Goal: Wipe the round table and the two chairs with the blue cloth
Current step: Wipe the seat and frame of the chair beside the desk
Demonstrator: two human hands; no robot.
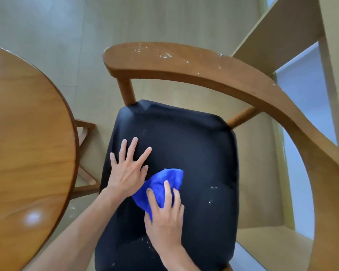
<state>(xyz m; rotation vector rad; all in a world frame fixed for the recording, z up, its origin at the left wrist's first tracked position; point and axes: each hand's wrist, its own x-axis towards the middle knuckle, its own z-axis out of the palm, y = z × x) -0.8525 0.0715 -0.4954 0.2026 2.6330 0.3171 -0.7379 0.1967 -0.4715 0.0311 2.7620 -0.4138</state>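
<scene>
Two hands are seen on the black seat of the chair (184, 145) in the head view, the only view given. The blue cloth (160, 187) is bunched near the middle of the seat, slightly toward the seat's left edge, and is pressed down by the right hand (165, 216), whose fingers are loosely bent over the cloth's near half, so it's covered rather than fisted. The left hand (128, 167) is laid flat with its fingers spread, just beside the cloth on the left, holding nothing, so probably the seat is just being steadied.

What matters for the next stroke: white specks (212, 192) are left on the seat to the right of the cloth, toward the right edge, with a few more near the front edge beside the right wrist. So the dirt lies rightward from the cloth hand, and the path there is not blocked by anything visible.

More white crumbs are scattered on the curved wooden backrest (164, 59) past the seat's far edge, seemingly not wiped yet. The round table (27, 143) stands close on the left, looking glossy. A pale shelf frame (282, 36) is seen behind the chair at right.
</scene>
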